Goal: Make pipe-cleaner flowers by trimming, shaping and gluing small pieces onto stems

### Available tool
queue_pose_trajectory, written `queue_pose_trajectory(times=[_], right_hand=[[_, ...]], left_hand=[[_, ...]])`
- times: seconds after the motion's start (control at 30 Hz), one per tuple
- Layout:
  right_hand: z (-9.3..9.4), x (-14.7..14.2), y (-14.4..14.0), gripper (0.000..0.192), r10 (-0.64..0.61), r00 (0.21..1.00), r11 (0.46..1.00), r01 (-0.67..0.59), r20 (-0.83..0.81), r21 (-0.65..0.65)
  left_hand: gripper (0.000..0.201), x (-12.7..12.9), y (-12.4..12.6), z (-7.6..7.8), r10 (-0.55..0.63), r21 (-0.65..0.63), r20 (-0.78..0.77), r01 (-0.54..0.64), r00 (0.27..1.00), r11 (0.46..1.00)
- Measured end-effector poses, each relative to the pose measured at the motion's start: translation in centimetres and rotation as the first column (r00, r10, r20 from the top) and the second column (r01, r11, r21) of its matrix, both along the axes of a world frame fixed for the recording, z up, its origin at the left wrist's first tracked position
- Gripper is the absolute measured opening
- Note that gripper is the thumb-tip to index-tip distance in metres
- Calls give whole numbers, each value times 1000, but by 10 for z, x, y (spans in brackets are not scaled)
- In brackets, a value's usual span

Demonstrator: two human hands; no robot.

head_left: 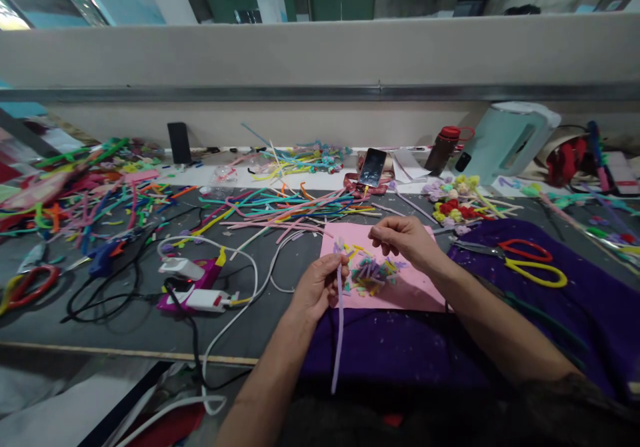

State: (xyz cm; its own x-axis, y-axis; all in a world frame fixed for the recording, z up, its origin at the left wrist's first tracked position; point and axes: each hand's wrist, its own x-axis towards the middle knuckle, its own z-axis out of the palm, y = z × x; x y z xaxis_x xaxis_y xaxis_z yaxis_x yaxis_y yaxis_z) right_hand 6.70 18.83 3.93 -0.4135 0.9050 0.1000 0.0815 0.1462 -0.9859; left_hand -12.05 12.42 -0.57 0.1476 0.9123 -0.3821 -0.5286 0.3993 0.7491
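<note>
My left hand (317, 286) grips a lilac pipe cleaner (339, 327) near its curled top end, and the rest hangs down toward my lap. My right hand (404, 236) hovers just right of that top end with fingertips pinched together; whether anything is between them I cannot tell. Both hands are over a pink sheet of paper (415, 287) with a small heap of cut pipe-cleaner bits (373, 272) on it. The sheet lies on a purple cloth (590, 307).
Loose coloured pipe cleaners (295, 206) cover the bench behind. Red and yellow scissors (525, 260) lie on the cloth at right. A glue gun, white adapter (207, 298) and cables sit at left. A phone (373, 166), bottle (443, 148), finished flowers (457, 200) and a pale kettle (505, 140) stand farther back.
</note>
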Motion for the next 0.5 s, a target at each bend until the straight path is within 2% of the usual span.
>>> queue_pose_trajectory(times=[0.17, 0.37, 0.5], right_hand=[[0, -1, -1, 25, -10, 1000, 1000, 10, 15, -5], [-5, -6, -5, 21, 87, 995, 996, -87, 47, -5], [-5, -4, -5, 24, 89, 994, 996, -91, 68, 27]], left_hand=[[27, -1, -1, -2, -26, 8, -43, 27, 999, 1000], [30, -1, -1, -4, -27, 80, -123, 37, 992, 996], [31, 1, -1, -3, -6, 93, -149, 20, 989, 995]])
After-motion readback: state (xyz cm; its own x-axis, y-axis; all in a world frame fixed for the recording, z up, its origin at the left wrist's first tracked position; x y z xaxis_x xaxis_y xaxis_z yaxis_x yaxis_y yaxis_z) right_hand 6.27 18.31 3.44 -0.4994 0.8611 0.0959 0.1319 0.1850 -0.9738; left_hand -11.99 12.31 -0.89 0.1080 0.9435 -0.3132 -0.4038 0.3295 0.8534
